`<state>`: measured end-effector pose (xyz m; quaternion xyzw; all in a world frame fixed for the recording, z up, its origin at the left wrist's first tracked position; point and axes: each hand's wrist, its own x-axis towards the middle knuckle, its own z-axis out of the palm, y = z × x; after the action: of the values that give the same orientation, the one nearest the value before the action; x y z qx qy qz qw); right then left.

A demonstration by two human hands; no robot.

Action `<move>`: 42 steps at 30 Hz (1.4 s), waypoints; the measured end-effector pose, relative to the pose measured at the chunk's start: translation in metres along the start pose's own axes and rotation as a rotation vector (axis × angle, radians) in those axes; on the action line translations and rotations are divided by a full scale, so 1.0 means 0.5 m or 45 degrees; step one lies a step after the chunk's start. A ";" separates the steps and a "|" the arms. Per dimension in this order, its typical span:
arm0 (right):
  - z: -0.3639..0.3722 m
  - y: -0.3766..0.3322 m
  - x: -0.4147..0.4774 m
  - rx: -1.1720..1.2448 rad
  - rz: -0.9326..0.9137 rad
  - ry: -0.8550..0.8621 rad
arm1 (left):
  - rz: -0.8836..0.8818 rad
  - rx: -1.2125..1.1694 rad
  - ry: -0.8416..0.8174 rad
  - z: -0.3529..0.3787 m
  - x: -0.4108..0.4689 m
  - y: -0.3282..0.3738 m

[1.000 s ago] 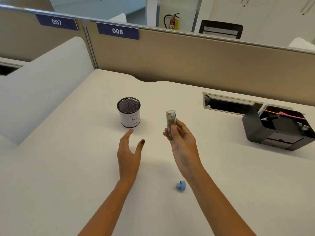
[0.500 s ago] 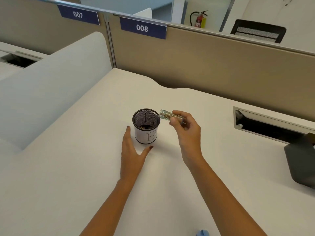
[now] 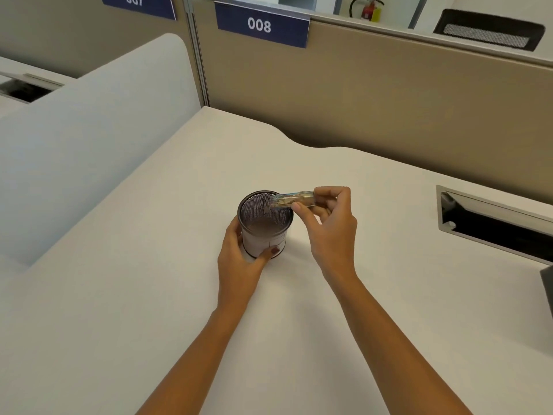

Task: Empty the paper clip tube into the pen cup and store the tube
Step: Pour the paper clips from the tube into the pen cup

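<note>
A black mesh pen cup (image 3: 264,223) with a white label stands on the white desk (image 3: 149,295). My left hand (image 3: 239,259) wraps around the cup's near left side, thumb on its front. My right hand (image 3: 332,229) pinches a clear paper clip tube (image 3: 291,199) that lies almost level, its open end over the cup's right rim. Paper clips show inside the tube. The tube's blue cap is out of view.
A beige partition (image 3: 359,100) with a sign reading 008 backs the desk. A white divider (image 3: 89,130) rises on the left. A cable slot (image 3: 493,223) is cut into the desk at right, and a dark organiser's corner (image 3: 547,283) shows at the right edge.
My left hand has closed around the cup from just in front of it. The right hand has brought the tipped tube over the cup's rim. The view has shifted closer.
</note>
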<state>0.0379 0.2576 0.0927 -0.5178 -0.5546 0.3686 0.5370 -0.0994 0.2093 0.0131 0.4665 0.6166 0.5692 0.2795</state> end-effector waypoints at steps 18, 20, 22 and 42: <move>0.013 0.004 -0.018 -0.059 -0.274 0.102 | -0.004 0.054 0.022 0.004 -0.001 -0.005; 0.012 0.006 -0.016 -0.102 -0.311 0.094 | 0.000 0.063 0.029 0.005 -0.001 -0.006; 0.012 0.004 -0.017 -0.074 -0.304 0.103 | 0.003 0.071 0.030 0.005 -0.001 -0.007; 0.008 -0.020 -0.025 -0.032 -0.349 0.034 | -0.010 0.084 0.024 0.004 -0.004 0.003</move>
<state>0.0309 0.2440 0.0992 -0.4487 -0.6174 0.2779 0.5833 -0.0966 0.2083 0.0137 0.4676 0.6394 0.5520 0.2604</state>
